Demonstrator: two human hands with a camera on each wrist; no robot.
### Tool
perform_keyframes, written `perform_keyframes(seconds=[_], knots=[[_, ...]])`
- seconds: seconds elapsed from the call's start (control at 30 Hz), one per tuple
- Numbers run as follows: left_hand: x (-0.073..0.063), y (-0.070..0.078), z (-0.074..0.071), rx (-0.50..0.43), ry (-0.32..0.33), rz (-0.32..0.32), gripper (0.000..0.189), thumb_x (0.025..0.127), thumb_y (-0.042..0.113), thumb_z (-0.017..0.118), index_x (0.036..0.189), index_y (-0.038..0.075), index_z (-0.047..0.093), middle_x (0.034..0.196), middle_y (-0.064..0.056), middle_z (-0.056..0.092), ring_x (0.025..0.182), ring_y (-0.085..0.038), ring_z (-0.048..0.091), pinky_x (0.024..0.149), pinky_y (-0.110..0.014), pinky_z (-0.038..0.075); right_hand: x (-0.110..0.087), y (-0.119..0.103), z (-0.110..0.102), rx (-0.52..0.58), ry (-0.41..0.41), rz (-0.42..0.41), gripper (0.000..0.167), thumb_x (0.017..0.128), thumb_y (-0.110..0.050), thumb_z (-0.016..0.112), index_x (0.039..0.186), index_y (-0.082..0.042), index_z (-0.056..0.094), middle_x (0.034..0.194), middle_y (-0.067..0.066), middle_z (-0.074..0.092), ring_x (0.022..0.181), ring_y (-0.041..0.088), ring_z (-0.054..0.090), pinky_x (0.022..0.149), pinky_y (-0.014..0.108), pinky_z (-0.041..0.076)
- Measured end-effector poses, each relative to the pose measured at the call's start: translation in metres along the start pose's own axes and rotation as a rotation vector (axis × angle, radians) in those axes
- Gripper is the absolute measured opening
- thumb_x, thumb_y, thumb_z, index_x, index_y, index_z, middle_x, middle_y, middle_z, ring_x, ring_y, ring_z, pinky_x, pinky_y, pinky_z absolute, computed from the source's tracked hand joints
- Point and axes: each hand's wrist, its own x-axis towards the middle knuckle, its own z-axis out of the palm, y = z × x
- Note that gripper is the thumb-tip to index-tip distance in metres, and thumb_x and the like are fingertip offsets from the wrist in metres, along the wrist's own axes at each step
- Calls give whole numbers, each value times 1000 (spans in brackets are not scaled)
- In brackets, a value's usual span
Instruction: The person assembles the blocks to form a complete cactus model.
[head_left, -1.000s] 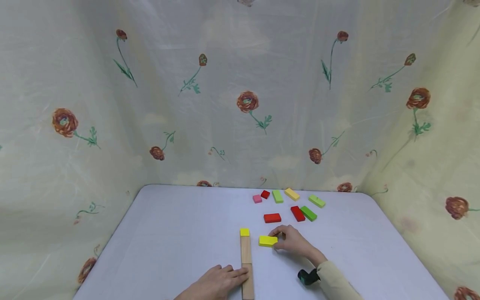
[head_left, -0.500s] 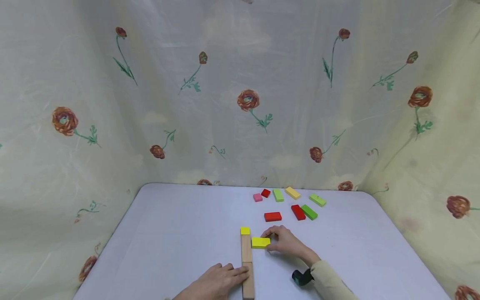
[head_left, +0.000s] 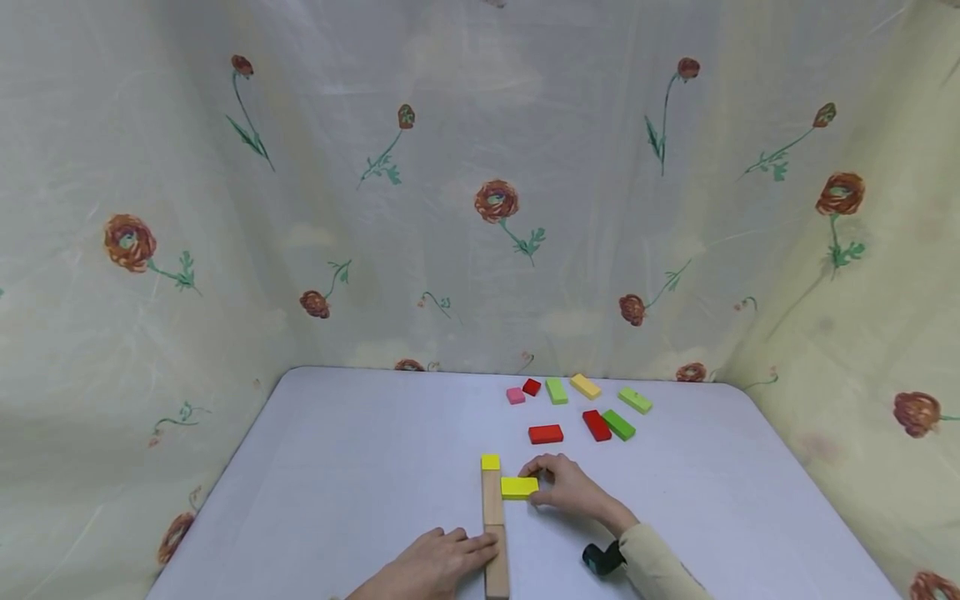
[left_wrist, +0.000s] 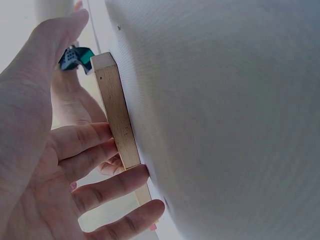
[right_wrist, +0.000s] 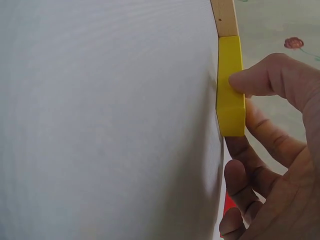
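Two plain wooden blocks lie end to end in a line; the near wooden block (head_left: 496, 567) meets the far wooden block (head_left: 492, 497). A small yellow piece (head_left: 490, 462) sits at the line's far end. My left hand (head_left: 431, 567) rests its fairly straight fingers on the wooden blocks near their joint. With thumb and fingers, my right hand (head_left: 566, 490) pinches a yellow block (head_left: 516, 488). That block lies crosswise, its left end against the far wooden block's right side. In the right wrist view, the thumb (right_wrist: 255, 80) presses the yellow block's side.
Behind the right hand lie a red block (head_left: 545, 434), another red block (head_left: 596, 425) and a green block (head_left: 618, 425). Farther back are a pink piece (head_left: 515, 395), a small red piece (head_left: 532, 387), light green blocks and a pale yellow block (head_left: 585, 386). Flowered cloth surrounds the white table (head_left: 360, 442).
My right hand has moved left with the yellow block, bringing it from apart to against the wooden block. My left hand has stayed in place on the wooden blocks.
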Motion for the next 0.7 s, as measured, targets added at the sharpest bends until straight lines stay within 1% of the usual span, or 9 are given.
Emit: perform_keyframes(seconds=[0.1, 0.27, 0.37, 0.43, 0.53, 0.63, 0.7], knots=[[0, 0, 0, -6, -7, 0, 79, 80, 70, 59, 145, 28, 44, 144, 13, 48, 104, -4, 55, 78, -29, 50, 0, 0, 1, 4, -1, -5, 30, 78, -14, 78, 106, -15, 68, 106, -1, 64, 96, 18, 50, 86, 34, 46], [-1, 0, -1, 3, 2, 8, 79, 80, 69, 60, 145, 27, 44, 144, 13, 49, 101, -2, 55, 76, -26, 49, 0, 1, 1, 6, 0, -13, 30, 78, -14, 78, 106, -15, 67, 105, -1, 64, 94, 17, 49, 81, 30, 45], [-1, 0, -1, 3, 0, 6, 79, 80, 68, 61, 145, 27, 44, 143, 13, 49, 100, -2, 54, 77, -26, 49, 0, 1, 1, 2, 6, -4, 31, 79, -17, 78, 108, -16, 66, 104, -2, 63, 94, 17, 49, 81, 28, 45], [0, 0, 0, 6, 0, 7, 79, 80, 69, 60, 145, 27, 44, 143, 14, 49, 99, -2, 54, 77, -26, 49, -1, 1, 0, 4, 27, 5, 35, 80, -21, 78, 112, -15, 65, 104, -2, 63, 94, 17, 50, 81, 29, 44], [0, -1, 1, 12, 0, 6, 79, 80, 69, 60, 145, 27, 44, 144, 14, 48, 99, -1, 54, 77, -25, 49, -1, -1, -2, 13, 100, 53, 46, 79, -29, 79, 119, -16, 61, 105, -2, 61, 96, 18, 49, 81, 31, 44], [0, -1, 1, 21, 4, 10, 79, 80, 69, 60, 145, 27, 44, 144, 13, 48, 99, -1, 54, 76, -25, 49, -1, -3, -5, 10, 208, 108, 57, 76, -35, 81, 124, -16, 56, 108, 0, 58, 101, 20, 48, 81, 34, 46], [0, -1, 1, 17, 4, 10, 79, 80, 69, 61, 145, 27, 44, 144, 13, 48, 98, -1, 54, 75, -24, 48, 0, -3, -6, 3, 281, 138, 61, 74, -37, 82, 124, -15, 54, 111, 2, 57, 104, 22, 47, 82, 36, 47]])
